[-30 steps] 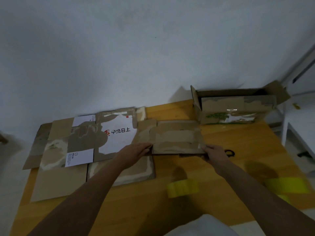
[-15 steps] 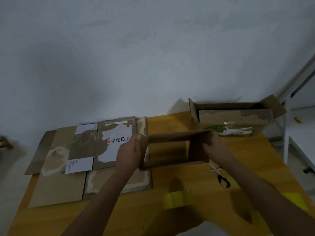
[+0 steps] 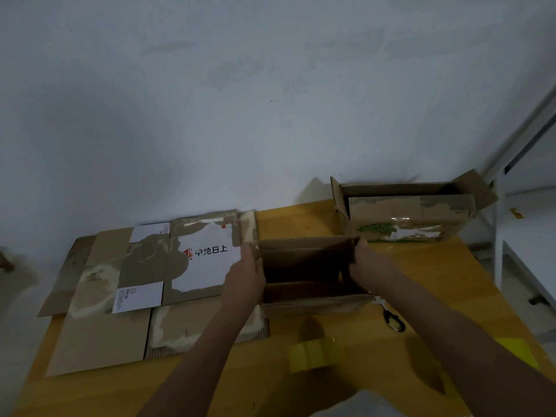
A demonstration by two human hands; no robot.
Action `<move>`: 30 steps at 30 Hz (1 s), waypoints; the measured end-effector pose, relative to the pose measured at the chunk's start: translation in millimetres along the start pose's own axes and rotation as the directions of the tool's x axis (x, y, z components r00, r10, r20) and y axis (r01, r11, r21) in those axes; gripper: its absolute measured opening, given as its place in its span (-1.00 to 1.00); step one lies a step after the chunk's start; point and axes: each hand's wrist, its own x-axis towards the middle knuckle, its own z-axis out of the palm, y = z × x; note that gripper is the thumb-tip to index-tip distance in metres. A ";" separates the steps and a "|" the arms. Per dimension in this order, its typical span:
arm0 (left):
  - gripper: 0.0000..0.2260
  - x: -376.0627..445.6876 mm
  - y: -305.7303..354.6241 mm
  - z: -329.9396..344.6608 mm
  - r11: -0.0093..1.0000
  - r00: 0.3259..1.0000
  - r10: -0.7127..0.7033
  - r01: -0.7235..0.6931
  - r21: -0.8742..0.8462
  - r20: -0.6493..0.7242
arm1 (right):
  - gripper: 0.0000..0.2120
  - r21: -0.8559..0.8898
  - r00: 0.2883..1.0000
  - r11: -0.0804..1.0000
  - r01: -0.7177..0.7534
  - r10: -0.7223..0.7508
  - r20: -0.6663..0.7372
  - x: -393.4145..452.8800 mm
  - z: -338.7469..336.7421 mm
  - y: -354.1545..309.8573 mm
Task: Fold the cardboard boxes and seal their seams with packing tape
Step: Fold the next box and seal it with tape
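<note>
Cardboard box [image 3: 313, 293], flat a second ago, now stands squared open between both hands.

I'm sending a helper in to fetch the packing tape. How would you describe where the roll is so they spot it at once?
On the yellow wooden table, look at the near edge, just in front of the small opened box held between the left hand and right hand. The tape roll lies there: a translucent yellow ring, unlike the black-handled scissors to its right.

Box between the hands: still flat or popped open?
Popped open: the box shows a dark hollow, left hand and right hand gripping its ends.
</note>
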 end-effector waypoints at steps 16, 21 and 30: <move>-0.87 8.4 3.4 41.7 1.000 0.998 -0.012 0.014 -0.028 0.061 | -0.59 0.086 0.999 0.996 -0.036 0.034 0.030 17.2 22.5 27.0; -0.82 17.8 -6.7 47.8 0.983 0.996 -0.087 0.089 -0.161 0.023 | -0.50 -0.012 0.999 1.000 -0.010 0.010 0.045 24.7 29.3 13.2; -0.80 10.3 -12.0 53.9 0.932 0.912 0.333 -0.356 -0.064 -0.239 | -0.58 0.186 0.986 0.981 0.049 -0.018 -0.167 21.6 33.4 23.6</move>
